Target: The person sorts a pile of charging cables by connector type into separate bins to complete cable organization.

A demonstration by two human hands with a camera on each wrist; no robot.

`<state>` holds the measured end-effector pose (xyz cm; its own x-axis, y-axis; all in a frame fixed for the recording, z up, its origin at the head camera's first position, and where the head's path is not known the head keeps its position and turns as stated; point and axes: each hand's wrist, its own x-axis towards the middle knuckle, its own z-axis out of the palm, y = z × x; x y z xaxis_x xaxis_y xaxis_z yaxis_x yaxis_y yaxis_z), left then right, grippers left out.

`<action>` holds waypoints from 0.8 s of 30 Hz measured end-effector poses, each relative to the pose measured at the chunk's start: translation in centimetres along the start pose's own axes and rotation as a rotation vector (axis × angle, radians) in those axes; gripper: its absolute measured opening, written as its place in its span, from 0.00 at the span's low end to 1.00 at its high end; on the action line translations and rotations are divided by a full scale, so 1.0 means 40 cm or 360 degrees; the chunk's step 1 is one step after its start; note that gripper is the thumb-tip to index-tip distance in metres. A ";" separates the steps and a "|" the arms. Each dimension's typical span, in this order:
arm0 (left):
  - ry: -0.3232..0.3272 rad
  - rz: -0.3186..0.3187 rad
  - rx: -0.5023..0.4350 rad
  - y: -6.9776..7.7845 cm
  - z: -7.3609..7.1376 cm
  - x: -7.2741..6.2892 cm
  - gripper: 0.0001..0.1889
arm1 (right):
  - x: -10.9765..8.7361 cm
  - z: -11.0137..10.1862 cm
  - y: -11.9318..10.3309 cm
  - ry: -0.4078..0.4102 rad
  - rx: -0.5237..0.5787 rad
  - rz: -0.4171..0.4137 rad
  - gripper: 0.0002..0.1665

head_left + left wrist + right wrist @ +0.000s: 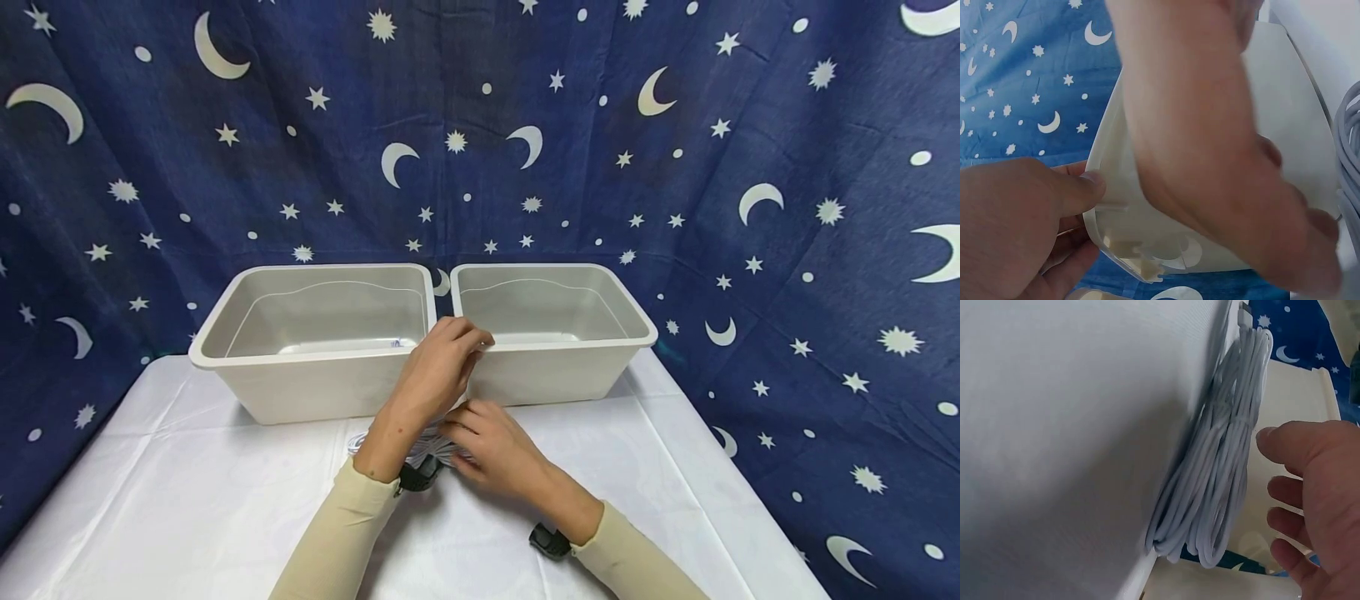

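"Grey cable [1219,447] is lying where?"

"On white cloth [225,500], at nine o'clock from the right hand [493,444], whose fingers are curving loosely apart, holding nothing."

"And the left hand [441,360]?"

"It's pinching the rim [570,343] of the bin [540,375] at the cable's two o'clock."

"What could be going wrong?"

"Tugging that rim might be tilting the bin; fingers snagging only part of the cable could be loosening it."
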<state>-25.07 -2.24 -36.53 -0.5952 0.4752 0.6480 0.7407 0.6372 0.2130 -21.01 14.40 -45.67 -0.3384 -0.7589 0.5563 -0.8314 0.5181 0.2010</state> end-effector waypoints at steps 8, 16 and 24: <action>-0.0013 -0.0026 -0.0007 -0.001 0.002 0.000 0.10 | 0.008 0.017 -0.014 0.0007 -0.0023 -0.0103 0.23; 0.0003 -0.0018 -0.0015 -0.001 0.003 0.000 0.09 | 0.014 0.027 -0.027 0.0029 -0.0009 -0.0173 0.21; -0.0001 -0.0012 -0.0004 -0.002 0.005 0.000 0.10 | 0.013 0.031 -0.030 -0.0004 -0.0007 -0.0177 0.23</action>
<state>-25.20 -2.18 -36.68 -0.6007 0.4708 0.6462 0.7372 0.6389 0.2198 -20.74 12.88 -46.63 -0.2454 -0.8128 0.5284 -0.8619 0.4324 0.2649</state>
